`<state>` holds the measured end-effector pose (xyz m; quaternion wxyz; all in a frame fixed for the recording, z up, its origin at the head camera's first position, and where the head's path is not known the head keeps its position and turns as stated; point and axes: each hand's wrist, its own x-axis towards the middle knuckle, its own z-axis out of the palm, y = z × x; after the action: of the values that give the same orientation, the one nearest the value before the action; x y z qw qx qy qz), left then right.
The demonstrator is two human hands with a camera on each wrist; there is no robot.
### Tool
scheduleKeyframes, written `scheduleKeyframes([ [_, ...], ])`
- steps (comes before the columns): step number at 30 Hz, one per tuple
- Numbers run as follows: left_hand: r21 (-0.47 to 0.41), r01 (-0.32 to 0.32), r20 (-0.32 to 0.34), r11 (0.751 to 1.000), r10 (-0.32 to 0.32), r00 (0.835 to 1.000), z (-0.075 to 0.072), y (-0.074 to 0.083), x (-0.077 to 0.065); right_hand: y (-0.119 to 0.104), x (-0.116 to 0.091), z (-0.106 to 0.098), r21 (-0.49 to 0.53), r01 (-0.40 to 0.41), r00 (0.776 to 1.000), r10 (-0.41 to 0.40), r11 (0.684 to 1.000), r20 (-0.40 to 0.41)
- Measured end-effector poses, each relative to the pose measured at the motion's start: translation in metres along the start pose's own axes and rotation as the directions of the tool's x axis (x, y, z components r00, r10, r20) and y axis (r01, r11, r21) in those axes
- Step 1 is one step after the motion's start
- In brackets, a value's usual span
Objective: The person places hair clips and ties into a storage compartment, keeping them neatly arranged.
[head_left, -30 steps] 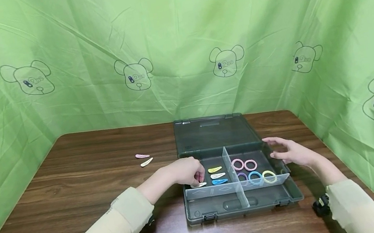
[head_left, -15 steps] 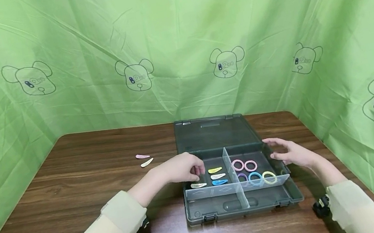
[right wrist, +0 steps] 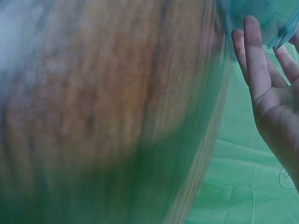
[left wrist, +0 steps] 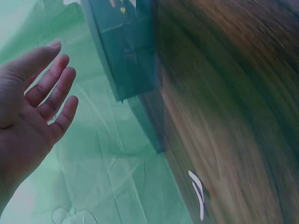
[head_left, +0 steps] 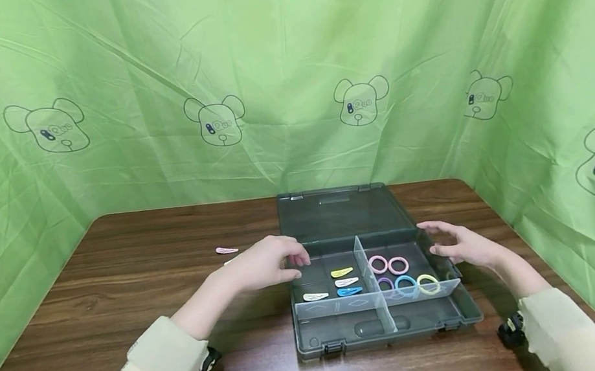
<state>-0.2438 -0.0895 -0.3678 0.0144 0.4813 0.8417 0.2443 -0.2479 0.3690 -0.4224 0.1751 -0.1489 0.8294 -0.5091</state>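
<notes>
My left hand (head_left: 263, 264) hovers by the left side of a dark translucent divided box (head_left: 302, 335), fingers loosely bent and holding nothing. In the left back compartment lie a white snap hair clip (head_left: 316, 296), a yellow clip (head_left: 342, 272), a pale clip (head_left: 346, 281) and a blue clip (head_left: 349, 291). On the table, a pink clip (head_left: 227, 249) lies beyond my left wrist; a cream one is mostly hidden behind that hand. My right hand (head_left: 464, 245) rests at the box's right side, fingertips at its edge, fingers nearly straight in the right wrist view.
The box lid (head_left: 343, 214) lies open toward the back. Pink rings (head_left: 407, 265), a blue ring (head_left: 397, 287), a yellow ring (head_left: 420, 285) and a purple one sit in the right back compartment. Clear dividers (head_left: 341, 304) cross the box. A green curtain (head_left: 272, 32) surrounds the wooden table (head_left: 130, 279).
My left hand let go of the white clip in the left compartment, then rose and moved back and left, spreading its fingers and covering the cream clip. The right hand stayed put.
</notes>
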Motion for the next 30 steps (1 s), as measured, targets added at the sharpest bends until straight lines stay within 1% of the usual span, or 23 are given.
scheduleKeyframes([
  [5, -0.001, -0.001, -0.082, 1.000, 0.001, 0.997, -0.009, -0.006, -0.014, 0.000, 0.000, 0.002, -0.007, -0.003, 1.000, 0.002, 1.000, -0.007],
  [8, -0.004, 0.019, -0.114, 1.000, -0.019, 0.993, -0.014, -0.011, -0.022, 0.000, -0.001, 0.002, 0.001, -0.001, 1.000, 0.001, 1.000, -0.006],
  [13, 0.024, 0.052, -0.161, 0.998, -0.048, 0.986, -0.020, -0.022, -0.033, 0.000, 0.000, 0.001, 0.023, 0.007, 1.000, -0.007, 1.000, 0.006],
  [18, 0.036, 0.090, -0.211, 0.995, -0.081, 0.974, -0.022, -0.038, -0.045, 0.000, 0.000, 0.001, 0.035, 0.007, 1.000, -0.007, 0.999, 0.010],
  [21, 0.025, 0.118, -0.222, 0.993, -0.109, 0.969, -0.020, -0.048, -0.053, 0.000, 0.000, 0.001, 0.040, 0.011, 1.000, -0.011, 0.999, 0.014],
  [26, -0.032, 0.179, -0.220, 0.983, -0.181, 0.958, -0.017, -0.064, -0.063, 0.001, 0.001, 0.000, 0.048, 0.015, 1.000, -0.015, 0.999, 0.017],
  [30, -0.020, 0.219, -0.206, 0.975, -0.219, 0.954, -0.015, -0.075, -0.067, 0.002, 0.001, -0.001, 0.046, 0.017, 1.000, -0.018, 0.999, 0.018],
])
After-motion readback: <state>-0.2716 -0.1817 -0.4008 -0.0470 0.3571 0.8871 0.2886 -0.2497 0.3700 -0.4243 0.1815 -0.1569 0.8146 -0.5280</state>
